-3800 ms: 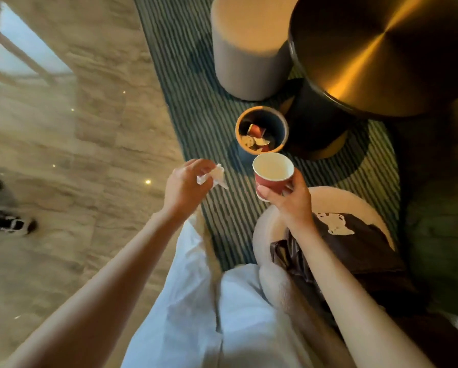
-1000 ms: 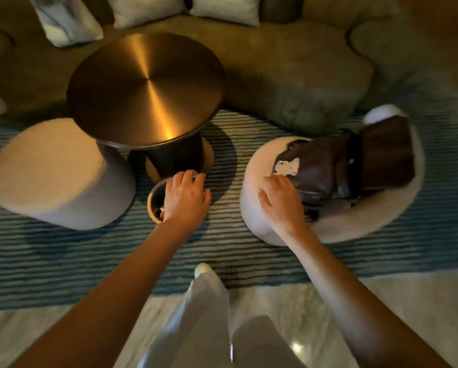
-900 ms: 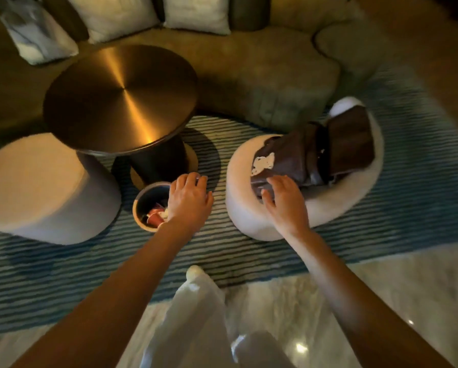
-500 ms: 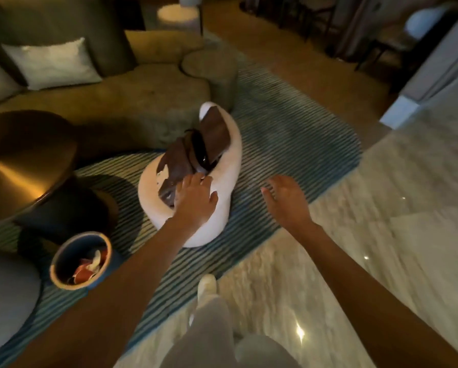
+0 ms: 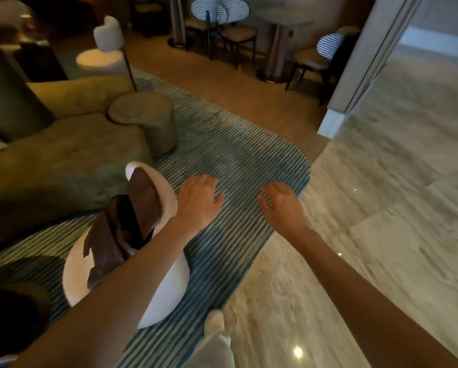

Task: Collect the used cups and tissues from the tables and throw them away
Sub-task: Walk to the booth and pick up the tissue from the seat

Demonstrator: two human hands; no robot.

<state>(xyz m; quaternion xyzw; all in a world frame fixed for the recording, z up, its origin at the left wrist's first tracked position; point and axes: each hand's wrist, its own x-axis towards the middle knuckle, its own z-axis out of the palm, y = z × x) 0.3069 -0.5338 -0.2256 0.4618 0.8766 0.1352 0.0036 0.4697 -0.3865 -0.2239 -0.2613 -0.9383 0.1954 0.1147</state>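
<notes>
My left hand point(image 5: 199, 200) hangs palm down over the striped rug, fingers loose and holding nothing. My right hand point(image 5: 282, 202) is level with it near the rug's curved edge, also empty with fingers apart. No cup, tissue or bin shows in this view. A far round table point(image 5: 281, 18) stands at the back between chairs; I cannot tell what lies on it.
A white round pouf point(image 5: 167, 285) carrying a brown bag point(image 5: 124, 229) sits under my left forearm. The green sofa point(image 5: 63, 155) fills the left. The striped rug point(image 5: 236, 155) ends at polished marble floor point(image 5: 381, 235). Chairs point(image 5: 236, 33) and a white pillar point(image 5: 355, 83) stand beyond.
My view has swung right, away from the brass table and the bin holding the cup and tissue. Both empty hands moved right off the pouf, now over the rug.
</notes>
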